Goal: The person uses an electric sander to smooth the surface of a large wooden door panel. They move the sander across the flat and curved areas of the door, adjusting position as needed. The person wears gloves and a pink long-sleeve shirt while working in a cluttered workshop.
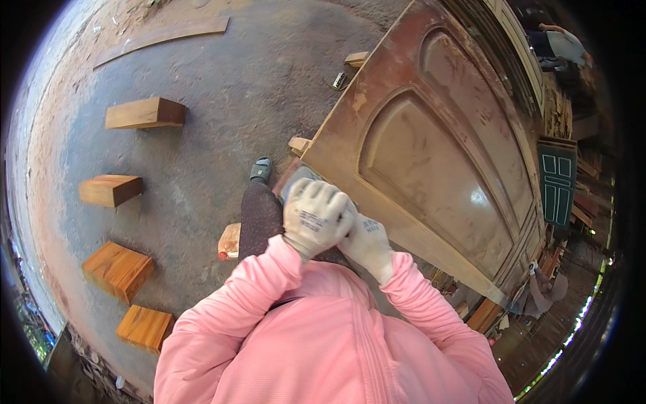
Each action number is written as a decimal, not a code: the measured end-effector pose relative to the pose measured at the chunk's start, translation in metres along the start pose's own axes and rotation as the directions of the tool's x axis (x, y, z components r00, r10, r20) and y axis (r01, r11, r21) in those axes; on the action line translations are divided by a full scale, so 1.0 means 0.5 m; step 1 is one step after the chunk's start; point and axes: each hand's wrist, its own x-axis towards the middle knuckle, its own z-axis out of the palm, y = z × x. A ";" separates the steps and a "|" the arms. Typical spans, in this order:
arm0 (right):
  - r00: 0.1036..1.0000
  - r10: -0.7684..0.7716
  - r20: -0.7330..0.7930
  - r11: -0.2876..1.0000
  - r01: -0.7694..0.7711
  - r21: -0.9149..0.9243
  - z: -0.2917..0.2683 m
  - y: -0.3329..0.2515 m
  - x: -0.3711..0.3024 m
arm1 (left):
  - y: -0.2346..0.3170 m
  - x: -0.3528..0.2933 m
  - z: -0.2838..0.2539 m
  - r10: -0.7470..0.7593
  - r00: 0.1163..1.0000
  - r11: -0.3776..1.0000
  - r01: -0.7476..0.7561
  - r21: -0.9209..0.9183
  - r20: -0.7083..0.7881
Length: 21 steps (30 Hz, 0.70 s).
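Note:
In white work gloves, my hands meet in front of my body, close to the near left corner of a large brown wooden door point(420, 161) with arched raised panels. My left hand point(317, 212) is closed, its fingers curled down. Just beyond its knuckles a flat blue-grey piece with a reddish edge point(296, 176) sticks out, blurred; I cannot tell what it is. My right hand point(367, 242) is pressed against the left one and looks closed, with its fingertips hidden. Whatever lies between the hands is covered by the gloves.
Several wooden blocks point(145, 113) stand on the concrete floor to the left. A long thin board point(165, 39) lies farther off. Small wood blocks point(299, 145) sit by the door's edge. At right are a green panelled door point(557, 180), stacked timber and other people.

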 end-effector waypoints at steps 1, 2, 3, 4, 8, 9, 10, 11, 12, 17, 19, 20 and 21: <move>0.988 0.135 0.082 0.991 -0.133 -0.023 -0.004 0.000 -0.003 | 0.008 0.001 0.001 0.015 0.999 1.000 -0.013 -0.026 0.052; 0.948 0.266 0.176 0.964 -0.258 -0.066 -0.009 0.000 -0.009 | 0.010 0.001 0.002 0.108 0.989 0.992 -0.099 -0.082 0.106; 0.861 0.426 0.278 0.905 -0.399 -0.149 -0.015 -0.001 -0.014 | 0.017 0.002 0.002 0.116 0.972 0.987 -0.090 -0.130 0.206; 0.866 0.418 0.275 0.907 -0.381 -0.179 -0.019 -0.001 -0.020 | 0.020 0.002 0.002 0.057 0.992 0.992 -0.044 -0.122 0.111; 0.986 0.138 0.090 0.990 -0.134 -0.043 0.003 -0.001 -0.016 | 0.011 -0.005 -0.006 -0.071 0.994 0.997 0.069 -0.030 -0.084; 0.990 0.115 0.078 0.992 -0.111 -0.056 0.026 0.000 -0.005 | -0.002 -0.009 -0.009 -0.079 0.991 0.997 0.077 -0.027 -0.110; 0.999 0.016 0.028 0.999 -0.015 -0.048 0.040 0.006 -0.003 | -0.002 -0.017 -0.004 -0.014 0.999 1.000 0.015 0.007 -0.047; 0.991 0.120 0.058 0.992 -0.117 -0.055 0.054 0.013 -0.007 | -0.010 -0.022 -0.001 -0.098 0.993 0.995 0.098 0.008 -0.072; 0.988 0.148 0.054 0.988 -0.146 -0.039 0.063 0.019 -0.018 | -0.005 -0.032 0.008 -0.006 1.000 1.000 0.005 0.006 0.026; 0.901 0.433 0.032 0.900 -0.434 0.034 0.021 0.045 -0.139 | 0.074 -0.038 0.076 0.235 0.942 0.964 -0.195 -0.181 0.238; 0.928 0.370 -0.051 0.926 -0.364 0.094 0.003 0.044 -0.145 | 0.083 -0.013 0.086 0.222 0.946 0.968 -0.185 -0.167 0.238; 0.925 0.372 -0.077 0.925 -0.363 0.111 -0.001 0.044 -0.132 | 0.081 0.005 0.092 0.243 0.909 0.966 -0.197 -0.166 0.339; 0.925 0.365 -0.105 0.929 -0.353 0.114 0.002 0.040 -0.114 | 0.072 0.022 0.089 0.259 0.940 0.962 -0.231 -0.146 0.222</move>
